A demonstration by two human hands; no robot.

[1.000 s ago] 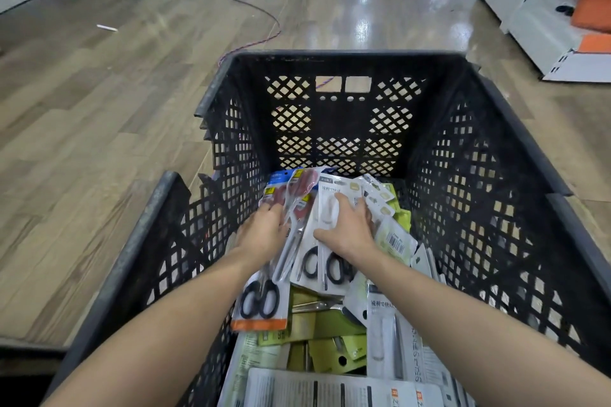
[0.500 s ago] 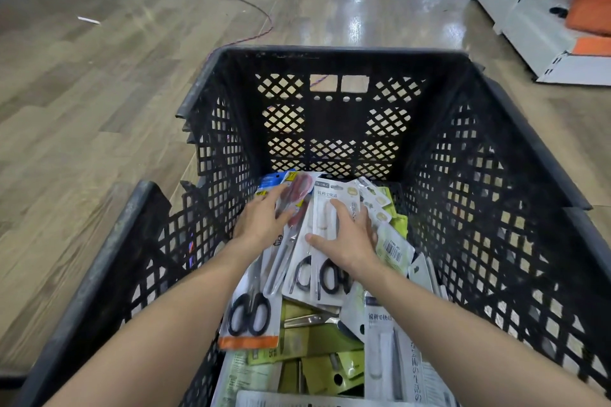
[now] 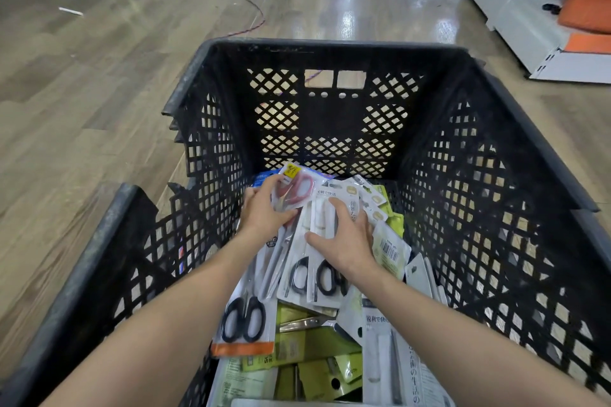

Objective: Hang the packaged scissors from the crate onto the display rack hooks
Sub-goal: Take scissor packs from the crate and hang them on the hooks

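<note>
Over the last second your left hand [image 3: 264, 211] slid up onto the red-handled scissors pack [image 3: 294, 190], fingers curling round it, while your right hand [image 3: 344, 238] pressed spread fingers on the white pack [image 3: 322, 225] inside the crate [image 3: 330, 49]; nothing was lifted yet.

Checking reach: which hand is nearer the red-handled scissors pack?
Left. The left hand lies on the red-handled scissors pack; the right hand rests on a white pack beside it.

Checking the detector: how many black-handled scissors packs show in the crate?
2 plainly: one pack on the orange-edged card near the crate's left wall, under the left forearm; one pack mid-crate, partly under the right hand. More may be buried in the pile.
</note>
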